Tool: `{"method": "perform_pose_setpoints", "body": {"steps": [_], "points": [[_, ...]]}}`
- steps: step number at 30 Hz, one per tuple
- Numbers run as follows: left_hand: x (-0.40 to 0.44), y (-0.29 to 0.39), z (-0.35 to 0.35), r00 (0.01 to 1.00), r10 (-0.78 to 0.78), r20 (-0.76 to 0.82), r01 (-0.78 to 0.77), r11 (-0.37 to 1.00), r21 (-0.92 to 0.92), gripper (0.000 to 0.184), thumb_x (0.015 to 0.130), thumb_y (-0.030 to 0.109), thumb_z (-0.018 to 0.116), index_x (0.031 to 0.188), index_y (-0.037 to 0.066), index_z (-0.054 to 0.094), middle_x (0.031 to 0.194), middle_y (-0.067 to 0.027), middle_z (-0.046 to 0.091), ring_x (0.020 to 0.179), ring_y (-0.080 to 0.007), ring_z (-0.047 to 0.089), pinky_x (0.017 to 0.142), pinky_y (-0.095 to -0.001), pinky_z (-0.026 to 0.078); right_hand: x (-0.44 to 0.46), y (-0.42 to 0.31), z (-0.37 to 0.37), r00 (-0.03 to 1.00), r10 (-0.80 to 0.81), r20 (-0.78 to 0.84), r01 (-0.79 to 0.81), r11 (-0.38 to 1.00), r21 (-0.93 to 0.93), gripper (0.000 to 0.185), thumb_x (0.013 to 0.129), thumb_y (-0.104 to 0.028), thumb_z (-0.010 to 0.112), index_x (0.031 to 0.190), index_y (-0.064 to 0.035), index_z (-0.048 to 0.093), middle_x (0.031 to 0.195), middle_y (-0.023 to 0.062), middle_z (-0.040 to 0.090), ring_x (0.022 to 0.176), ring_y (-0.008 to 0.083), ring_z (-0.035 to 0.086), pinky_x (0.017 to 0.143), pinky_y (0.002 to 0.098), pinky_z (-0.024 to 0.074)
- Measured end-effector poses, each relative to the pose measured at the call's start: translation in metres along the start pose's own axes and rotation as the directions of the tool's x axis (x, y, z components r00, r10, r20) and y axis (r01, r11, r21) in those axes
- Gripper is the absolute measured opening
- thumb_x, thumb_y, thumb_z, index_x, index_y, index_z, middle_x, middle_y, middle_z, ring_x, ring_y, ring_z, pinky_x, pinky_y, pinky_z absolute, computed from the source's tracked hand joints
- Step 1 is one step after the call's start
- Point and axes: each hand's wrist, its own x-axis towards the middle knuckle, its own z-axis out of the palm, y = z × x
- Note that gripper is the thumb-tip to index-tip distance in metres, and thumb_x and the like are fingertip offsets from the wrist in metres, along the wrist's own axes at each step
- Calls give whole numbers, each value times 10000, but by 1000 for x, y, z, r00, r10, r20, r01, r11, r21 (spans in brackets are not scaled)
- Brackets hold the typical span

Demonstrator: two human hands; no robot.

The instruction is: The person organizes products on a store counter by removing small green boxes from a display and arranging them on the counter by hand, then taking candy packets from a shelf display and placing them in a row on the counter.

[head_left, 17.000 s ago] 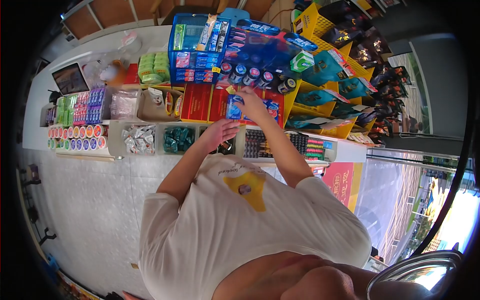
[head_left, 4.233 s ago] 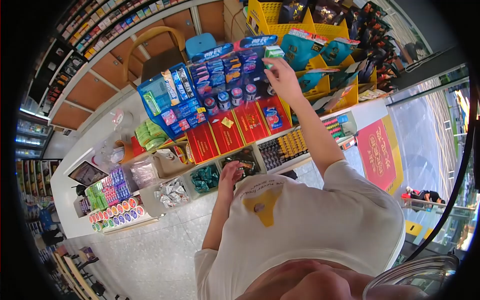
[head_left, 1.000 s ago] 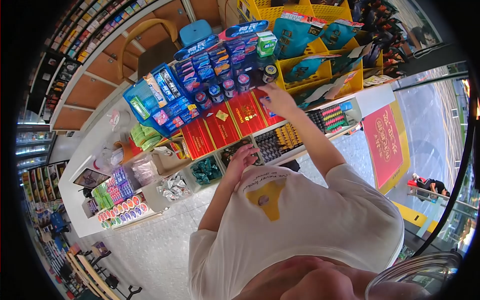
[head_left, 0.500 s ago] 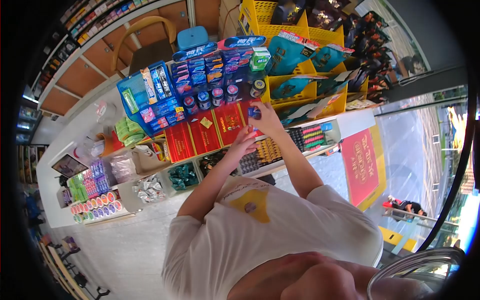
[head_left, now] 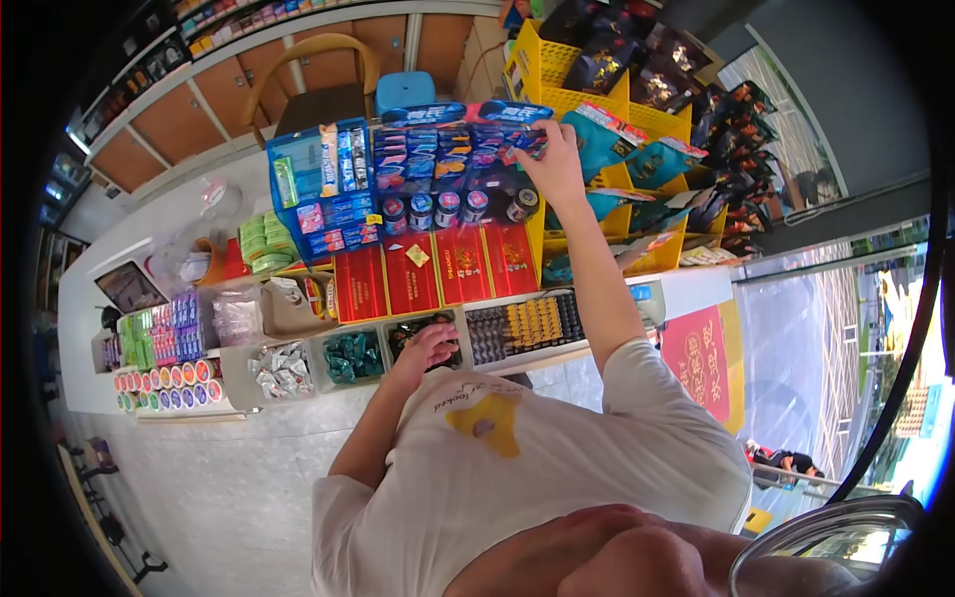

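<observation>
My right hand (head_left: 553,164) reaches to the right end of a display rack of blue candy packets (head_left: 422,151). Its fingers are bent round a small blue packet (head_left: 524,150), mostly covered by them. Below the packets, a row of round jars (head_left: 421,211) stands behind red boxes (head_left: 464,267). Nearer my body, my left hand (head_left: 430,346) hovers with loosely stretched fingers over a bin of dark wrapped sweets (head_left: 406,332), nothing visible in it. To its right lies a tray of grey, yellow and black pieces (head_left: 527,324).
A blue basket (head_left: 288,214) of gum packs stands left of the rack. Yellow tiered shelves (head_left: 652,117) with teal bags rise close to my right arm. Bins of green (head_left: 352,356) and silver sweets (head_left: 283,371) line the counter's front edge. A tablet (head_left: 130,287) sits farther left.
My right hand has moved up from the red boxes to the packet rack. My left hand has drawn away from it, down and left over the dark sweets. The view has shifted slightly.
</observation>
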Motion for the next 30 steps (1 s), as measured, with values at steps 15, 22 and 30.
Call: {"method": "perform_pose_setpoints", "body": {"steps": [15, 22, 30], "points": [[-40, -16, -18, 996, 94, -11, -94, 984, -151, 404, 999, 330, 566, 1322, 86, 572, 1269, -67, 667, 1095, -160, 630, 991, -325, 466, -12, 2, 35, 995, 23, 95, -19, 999, -41, 491, 801, -88, 773, 1220, -88, 518, 1230, 171, 520, 1079, 379, 612, 885, 447, 532], [-31, -35, -38, 998, -48, 43, 51, 997, -65, 376, 1026, 314, 535, 1326, 91, 573, 1277, -77, 663, 1110, -170, 623, 995, -334, 469, -146, -40, -2, 974, -148, 169, 145, 989, 31, 243, 877, -103, 689, 1102, -31, 632, 1092, 167, 653, 1039, 364, 634, 895, 406, 524], [-47, -57, -43, 944, -153, 294, -46, 818, 574, 420, 1009, 391, 557, 1276, 71, 613, 1164, -68, 691, 1063, -174, 630, 950, -318, 478, -366, -68, -9, 445, -1, 896, -149, 986, 75, 264, 907, -283, 627, 1088, -94, 660, 1094, 147, 658, 1014, 356, 655, 884, 449, 528]]}}
